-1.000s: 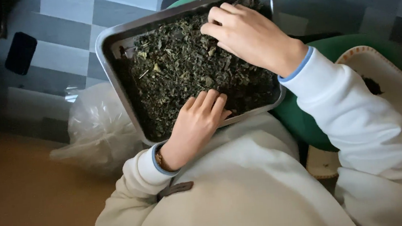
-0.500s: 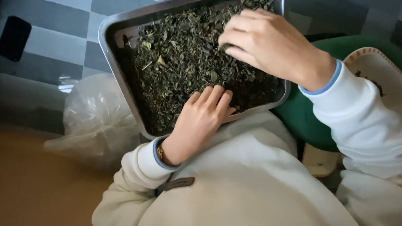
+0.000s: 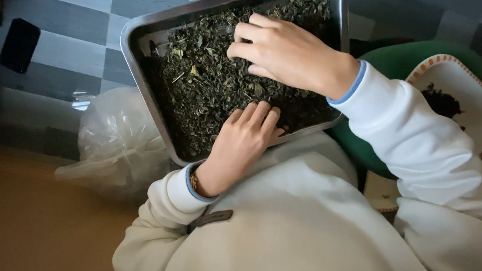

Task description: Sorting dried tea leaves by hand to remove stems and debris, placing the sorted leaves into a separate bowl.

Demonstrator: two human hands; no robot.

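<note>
A rectangular metal tray (image 3: 133, 58) rests on my lap, filled with dried dark green leaves (image 3: 202, 89). My left hand (image 3: 241, 140) lies over the tray's near rim, fingers together and flat on the leaves, thumb hidden beneath. My right hand (image 3: 289, 53) hovers over the middle of the tray with fingers curled downward, tips pressed into the leaves. Both arms wear cream sleeves with blue cuffs.
A crumpled clear plastic bag (image 3: 114, 138) lies left of the tray. At the right, a white dish with an orange-patterned rim (image 3: 462, 75) holding a few dark leaves sits on something green (image 3: 397, 61). A dark flat object (image 3: 19, 44) lies on the grey checkered floor.
My right hand has moved from the tray's far right corner leftward to its middle and curled into the leaves. My left hand stays at the near rim.
</note>
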